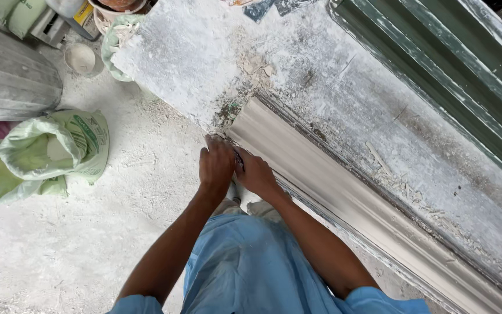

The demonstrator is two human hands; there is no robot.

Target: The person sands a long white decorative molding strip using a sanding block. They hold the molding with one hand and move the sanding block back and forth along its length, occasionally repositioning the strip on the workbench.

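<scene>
At the near end of the long white plaster moulding [344, 197], on the dusty tabletop [193, 52], we had both hands pressed close together. Our left hand [216, 164] was curled, knuckles up, at the tabletop edge just beside the moulding's end; whether it gripped anything we could not tell. Our right hand [255, 172] was closed against the moulding's near edge, and a small dark thing [238, 158], maybe a blade or scraper, showed between the two hands, too hidden to name. The moulding ran diagonally away toward the lower right, lying flat on the tabletop with plaster chips [257, 64] scattered beyond its end. Our judgement for doing this well: keep the left hand bracing low, work the tool along the profile lines with light pressure, and avoid prying at the brittle end corner. On the floor to the left sat an open pale green sack [42, 154], a grey drum [7, 75] and a small white cup [81, 58]. Green corrugated sheeting [460, 70] lay along the far side.
</scene>
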